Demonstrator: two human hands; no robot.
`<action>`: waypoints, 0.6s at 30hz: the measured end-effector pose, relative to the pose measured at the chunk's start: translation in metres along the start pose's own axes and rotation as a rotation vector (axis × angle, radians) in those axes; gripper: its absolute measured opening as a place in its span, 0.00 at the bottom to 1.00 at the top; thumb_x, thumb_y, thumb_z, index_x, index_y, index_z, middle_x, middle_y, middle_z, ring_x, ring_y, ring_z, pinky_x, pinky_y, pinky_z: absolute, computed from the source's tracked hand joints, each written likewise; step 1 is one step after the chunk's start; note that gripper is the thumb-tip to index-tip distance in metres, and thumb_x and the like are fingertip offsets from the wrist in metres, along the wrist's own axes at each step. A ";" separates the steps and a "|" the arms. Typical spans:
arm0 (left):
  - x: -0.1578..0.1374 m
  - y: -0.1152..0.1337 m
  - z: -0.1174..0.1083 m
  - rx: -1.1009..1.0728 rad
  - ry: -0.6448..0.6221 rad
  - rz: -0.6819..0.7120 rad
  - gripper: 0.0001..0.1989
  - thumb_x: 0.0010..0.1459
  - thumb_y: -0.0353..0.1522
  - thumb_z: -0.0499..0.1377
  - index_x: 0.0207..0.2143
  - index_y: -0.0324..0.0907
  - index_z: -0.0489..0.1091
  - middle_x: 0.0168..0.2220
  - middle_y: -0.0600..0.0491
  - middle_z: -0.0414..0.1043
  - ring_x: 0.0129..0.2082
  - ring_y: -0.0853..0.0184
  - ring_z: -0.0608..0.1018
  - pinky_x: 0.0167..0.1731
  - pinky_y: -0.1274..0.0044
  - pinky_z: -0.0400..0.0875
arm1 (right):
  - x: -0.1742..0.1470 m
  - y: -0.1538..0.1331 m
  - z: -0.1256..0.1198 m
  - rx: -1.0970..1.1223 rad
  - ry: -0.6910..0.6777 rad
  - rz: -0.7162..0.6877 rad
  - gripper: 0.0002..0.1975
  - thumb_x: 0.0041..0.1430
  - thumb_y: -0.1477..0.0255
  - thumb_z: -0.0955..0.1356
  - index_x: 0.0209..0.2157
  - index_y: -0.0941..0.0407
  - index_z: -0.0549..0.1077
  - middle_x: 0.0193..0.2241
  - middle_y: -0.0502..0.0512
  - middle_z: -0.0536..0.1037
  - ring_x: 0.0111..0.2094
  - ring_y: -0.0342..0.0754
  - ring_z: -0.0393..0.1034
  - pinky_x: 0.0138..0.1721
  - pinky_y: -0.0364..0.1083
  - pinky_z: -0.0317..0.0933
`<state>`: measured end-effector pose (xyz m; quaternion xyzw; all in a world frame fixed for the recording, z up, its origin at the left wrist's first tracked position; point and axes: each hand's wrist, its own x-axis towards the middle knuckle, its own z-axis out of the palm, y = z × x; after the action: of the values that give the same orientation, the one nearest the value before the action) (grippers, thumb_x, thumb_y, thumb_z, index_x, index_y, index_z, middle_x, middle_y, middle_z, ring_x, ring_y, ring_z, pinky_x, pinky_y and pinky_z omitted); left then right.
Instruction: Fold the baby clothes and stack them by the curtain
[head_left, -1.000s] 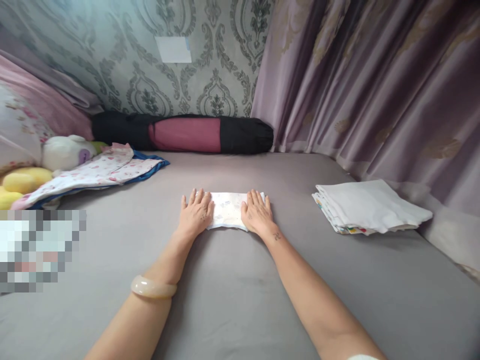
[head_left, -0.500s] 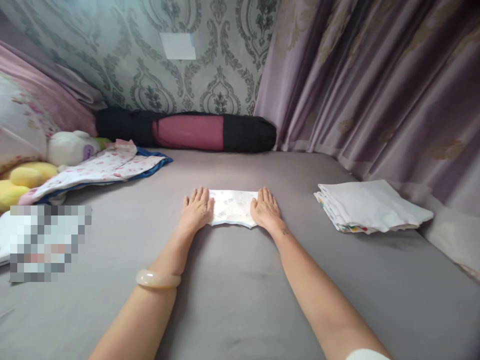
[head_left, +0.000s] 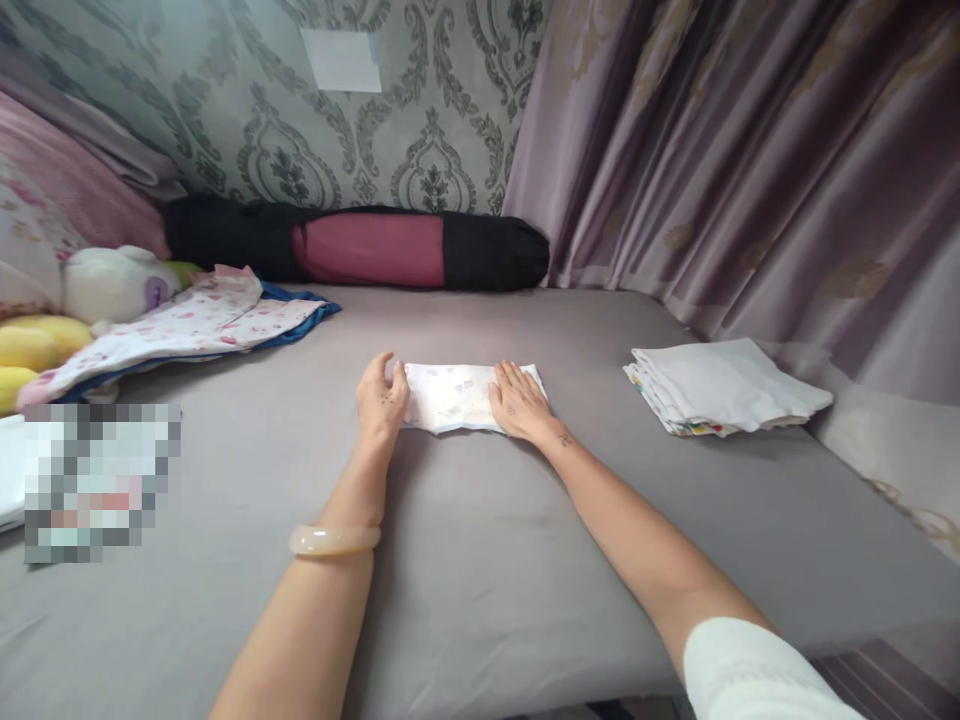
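Note:
A folded white cloth [head_left: 450,400] with a faint small print lies flat on the grey bed sheet in front of me. My right hand [head_left: 519,398] rests palm down on its right part, fingers stretched and close together. At the cloth's left end, my left hand [head_left: 382,398] is tipped onto its side. Its thumb touches the cloth's edge and stands apart from the index finger; the other fingers are mostly hidden. I wear a pale bangle [head_left: 335,541] on the left forearm.
A stack of folded white cloths [head_left: 727,385] sits to the right. On the left are a printed cloth with blue edging [head_left: 202,320], a white plush toy [head_left: 120,285] and a blurred-out item [head_left: 101,485]. A long black and maroon bag [head_left: 367,248] lies along the wall beside purple curtains [head_left: 637,150].
My left hand has turned from lying flat onto its side at the cloth's end. My right hand has shifted inward, uncovering the cloth's right corner. The view has tilted slightly.

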<state>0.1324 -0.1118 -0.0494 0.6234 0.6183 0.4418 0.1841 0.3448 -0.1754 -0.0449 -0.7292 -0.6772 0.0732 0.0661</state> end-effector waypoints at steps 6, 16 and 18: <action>0.003 -0.001 0.002 -0.180 0.042 -0.059 0.15 0.56 0.33 0.53 0.44 0.39 0.73 0.42 0.44 0.77 0.40 0.58 0.78 0.48 0.66 0.69 | 0.001 -0.005 -0.007 0.007 -0.030 0.001 0.31 0.69 0.65 0.49 0.66 0.69 0.51 0.68 0.64 0.49 0.69 0.53 0.40 0.67 0.52 0.32; 0.009 -0.009 0.003 -0.638 0.159 -0.315 0.11 0.50 0.30 0.53 0.37 0.40 0.69 0.32 0.50 0.75 0.31 0.66 0.79 0.34 0.75 0.72 | 0.013 -0.044 0.006 0.103 0.083 -0.090 0.30 0.69 0.63 0.51 0.65 0.66 0.54 0.66 0.66 0.55 0.67 0.55 0.46 0.65 0.56 0.39; 0.009 -0.005 0.001 -0.683 0.174 -0.361 0.11 0.48 0.29 0.53 0.35 0.40 0.68 0.31 0.51 0.74 0.29 0.67 0.78 0.31 0.76 0.71 | 0.013 -0.044 0.010 0.093 0.087 -0.089 0.30 0.69 0.63 0.52 0.65 0.66 0.54 0.66 0.66 0.55 0.67 0.56 0.45 0.65 0.56 0.37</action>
<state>0.1283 -0.1022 -0.0509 0.3676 0.5488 0.6337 0.4025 0.3007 -0.1596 -0.0464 -0.6970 -0.7013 0.0698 0.1323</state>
